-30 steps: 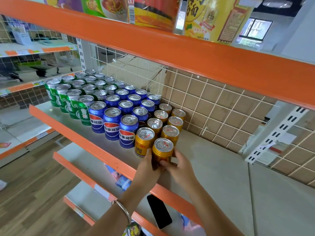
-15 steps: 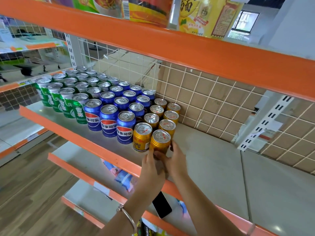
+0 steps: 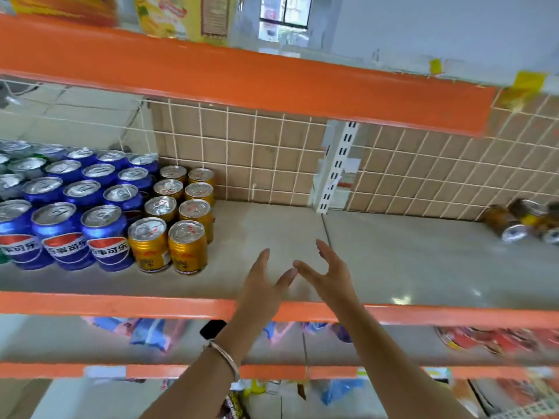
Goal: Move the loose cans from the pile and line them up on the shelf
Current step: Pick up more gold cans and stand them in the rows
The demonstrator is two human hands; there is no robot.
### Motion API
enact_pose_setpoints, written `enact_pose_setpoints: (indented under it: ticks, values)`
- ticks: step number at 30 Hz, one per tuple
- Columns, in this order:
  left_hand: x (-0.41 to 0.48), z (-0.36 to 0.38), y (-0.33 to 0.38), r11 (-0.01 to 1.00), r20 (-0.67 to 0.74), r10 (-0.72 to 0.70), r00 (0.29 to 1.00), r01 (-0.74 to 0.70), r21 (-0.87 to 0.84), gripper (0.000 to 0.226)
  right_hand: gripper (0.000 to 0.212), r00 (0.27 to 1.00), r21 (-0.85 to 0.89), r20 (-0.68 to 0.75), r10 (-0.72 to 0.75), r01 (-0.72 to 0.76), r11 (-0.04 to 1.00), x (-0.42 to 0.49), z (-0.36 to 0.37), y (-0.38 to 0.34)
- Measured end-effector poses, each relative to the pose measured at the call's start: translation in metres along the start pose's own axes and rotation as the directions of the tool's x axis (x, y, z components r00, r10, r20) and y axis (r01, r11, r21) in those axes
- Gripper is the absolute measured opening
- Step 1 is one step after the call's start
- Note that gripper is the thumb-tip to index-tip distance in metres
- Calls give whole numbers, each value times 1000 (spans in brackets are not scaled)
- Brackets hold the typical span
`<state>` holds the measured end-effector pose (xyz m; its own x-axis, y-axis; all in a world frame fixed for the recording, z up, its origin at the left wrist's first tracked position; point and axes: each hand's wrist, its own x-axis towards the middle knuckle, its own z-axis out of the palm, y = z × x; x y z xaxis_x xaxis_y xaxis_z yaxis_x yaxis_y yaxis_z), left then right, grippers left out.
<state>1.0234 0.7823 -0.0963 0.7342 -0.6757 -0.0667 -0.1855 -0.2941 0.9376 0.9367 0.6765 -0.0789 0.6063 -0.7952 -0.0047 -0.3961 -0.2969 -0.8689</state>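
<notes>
eight gold cans (image 3: 187, 246) stand upright in two columns of four, running from the shelf's (image 3: 393, 261) front edge to its back. the front pair sits near the front edge. twelve blue cans (image 3: 104, 237) stand just left of them, three columns of four. green cans (image 3: 18, 166) at the left edge are cut off and too blurred to count. the pile (image 3: 511, 225) lies on its side at the back right; i can make out at least three cans there. the left hand (image 3: 263, 285) and right hand (image 3: 329, 276) hover over the front edge, fingers spread wide, holding nothing, thumbs nearly meeting. a bangle (image 3: 225, 358) circles the left wrist. the shelf is grey with an orange lip. a tiled wall (image 3: 272, 152) is behind it and a phone (image 3: 211, 328) lies on the lower shelf (image 3: 90, 349).
</notes>
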Motion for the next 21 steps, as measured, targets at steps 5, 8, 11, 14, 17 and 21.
enact_pose_setpoints:
  ticks: [5,8,11,14,17,21]
  values:
    - [2,47,40,983,119,141,983,-153,102,80,73,994,23,-94,54,-52,998,-15,-73,32]
    - [0,82,62,975,175,184,967,-201,90,88,70,986,25,-158,58,-54,998,-25,-114,48]
    - [-10,128,85,973,207,208,956,-224,60,92,70,976,27,-208,59,-54,998,-34,-161,70]
    - [-25,180,107,967,241,240,940,-253,22,89,71,964,39,-248,94,-87,995,-44,-210,93]
    - [-38,230,130,963,263,260,929,-270,0,86,75,951,82,-285,121,-102,991,-51,-255,115]
    - [-47,287,155,962,282,254,925,-272,29,91,75,936,124,-317,154,-120,985,-58,-313,139]
